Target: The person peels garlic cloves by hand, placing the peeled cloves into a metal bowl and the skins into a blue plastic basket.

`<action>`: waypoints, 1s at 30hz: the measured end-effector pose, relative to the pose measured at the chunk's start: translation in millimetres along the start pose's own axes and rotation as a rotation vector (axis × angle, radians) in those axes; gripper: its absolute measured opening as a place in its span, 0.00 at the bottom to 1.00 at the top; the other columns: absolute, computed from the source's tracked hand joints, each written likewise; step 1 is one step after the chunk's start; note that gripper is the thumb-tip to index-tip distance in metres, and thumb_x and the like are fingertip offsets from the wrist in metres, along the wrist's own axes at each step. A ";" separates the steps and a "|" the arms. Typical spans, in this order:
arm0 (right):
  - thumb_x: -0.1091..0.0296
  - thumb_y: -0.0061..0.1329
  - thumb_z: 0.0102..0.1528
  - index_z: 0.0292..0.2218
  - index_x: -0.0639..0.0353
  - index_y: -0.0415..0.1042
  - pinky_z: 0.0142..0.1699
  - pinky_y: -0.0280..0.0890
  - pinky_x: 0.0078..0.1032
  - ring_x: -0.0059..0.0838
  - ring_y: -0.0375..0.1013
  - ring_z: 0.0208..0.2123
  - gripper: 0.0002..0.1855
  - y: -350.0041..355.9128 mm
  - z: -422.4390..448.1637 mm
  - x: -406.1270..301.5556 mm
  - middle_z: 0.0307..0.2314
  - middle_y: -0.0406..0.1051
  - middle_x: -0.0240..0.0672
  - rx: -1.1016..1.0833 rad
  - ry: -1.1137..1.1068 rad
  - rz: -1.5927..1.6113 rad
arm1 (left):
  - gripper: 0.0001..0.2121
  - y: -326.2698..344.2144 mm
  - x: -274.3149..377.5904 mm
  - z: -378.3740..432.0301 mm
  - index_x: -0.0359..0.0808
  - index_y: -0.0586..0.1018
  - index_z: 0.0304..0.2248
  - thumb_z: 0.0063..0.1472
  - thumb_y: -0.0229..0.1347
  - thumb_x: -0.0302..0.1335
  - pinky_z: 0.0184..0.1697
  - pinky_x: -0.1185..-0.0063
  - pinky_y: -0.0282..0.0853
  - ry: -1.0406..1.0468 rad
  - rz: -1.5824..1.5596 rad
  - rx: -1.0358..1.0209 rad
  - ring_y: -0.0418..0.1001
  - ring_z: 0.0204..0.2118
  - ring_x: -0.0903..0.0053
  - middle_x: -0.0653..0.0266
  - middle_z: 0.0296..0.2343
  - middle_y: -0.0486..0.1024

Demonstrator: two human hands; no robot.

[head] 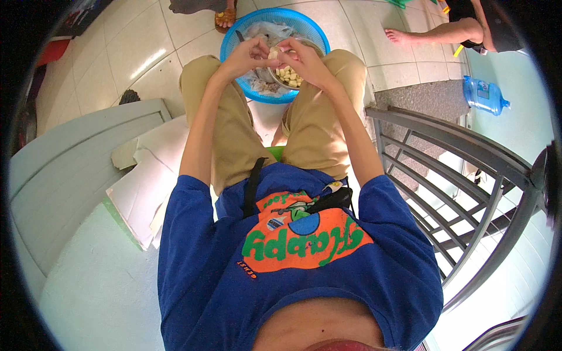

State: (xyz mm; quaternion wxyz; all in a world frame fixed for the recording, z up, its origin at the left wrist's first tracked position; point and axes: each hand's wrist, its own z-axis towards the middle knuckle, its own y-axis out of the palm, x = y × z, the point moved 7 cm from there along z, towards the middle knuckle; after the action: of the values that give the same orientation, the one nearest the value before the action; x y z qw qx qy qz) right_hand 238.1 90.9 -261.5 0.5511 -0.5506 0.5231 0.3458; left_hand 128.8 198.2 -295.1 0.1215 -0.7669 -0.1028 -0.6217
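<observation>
My left hand (246,58) and my right hand (305,63) meet over a blue plastic basket (226,41). Between their fingertips they hold a pale piece that looks like a garlic bulb (274,53); its far side is hidden by the fingers. Under my right hand, a round metal bowl (281,84) inside the basket contains several peeled, cream-coloured garlic cloves (290,77). Clear plastic bagging (274,30) and papery skins (263,85) lie around the bowl. A dark handle (239,36), perhaps of a knife, sticks up beside my left hand.
The basket stands on floor tiles (131,48) before my knees. A person's sandalled foot (225,18) is just beyond it; another person's bare leg (434,35) extends in from the right. Metal railing (448,131) flanks my right side, with a blue water bottle (485,95) past it. Cardboard sheets (149,175) lean at left.
</observation>
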 end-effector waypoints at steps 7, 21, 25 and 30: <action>0.69 0.44 0.64 0.45 0.68 0.64 0.41 0.72 0.22 0.25 0.77 0.37 0.12 -3.4 1.2 3.0 0.37 0.72 0.39 0.025 0.019 -0.023 | 0.18 3.1 9.7 -1.6 0.37 0.73 0.35 0.52 0.69 0.34 0.29 0.85 0.62 0.002 -0.014 -0.003 0.71 0.29 0.88 0.73 0.26 0.75; 0.62 0.48 0.62 0.42 0.66 0.64 0.38 0.72 0.23 0.26 0.78 0.32 0.15 -4.3 0.6 2.5 0.29 0.77 0.40 0.064 -0.025 0.016 | 0.21 4.2 2.9 0.3 0.34 0.73 0.45 0.56 0.66 0.33 0.34 0.84 0.66 0.058 0.000 -0.035 0.71 0.31 0.86 0.71 0.30 0.74; 0.64 0.49 0.63 0.42 0.67 0.64 0.38 0.70 0.21 0.22 0.76 0.32 0.14 -4.8 -0.6 -9.4 0.31 0.73 0.36 0.130 -0.060 0.031 | 0.20 3.3 9.2 -2.2 0.35 0.72 0.46 0.58 0.64 0.34 0.35 0.83 0.66 0.075 -0.062 0.015 0.70 0.33 0.86 0.69 0.35 0.74; 0.61 0.51 0.62 0.42 0.67 0.65 0.36 0.69 0.21 0.21 0.76 0.31 0.17 -6.4 -0.1 -11.9 0.29 0.74 0.36 0.126 -0.037 -0.005 | 0.20 7.9 9.6 -2.1 0.37 0.71 0.48 0.61 0.60 0.35 0.34 0.83 0.66 0.080 -0.113 -0.047 0.70 0.34 0.85 0.68 0.39 0.74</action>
State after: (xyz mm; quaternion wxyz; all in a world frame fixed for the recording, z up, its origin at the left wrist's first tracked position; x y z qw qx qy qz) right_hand 241.7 92.2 -248.5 0.5953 -0.5095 0.5321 0.3209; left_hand 131.3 190.1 -285.8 0.0722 -0.7369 -0.1266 -0.6601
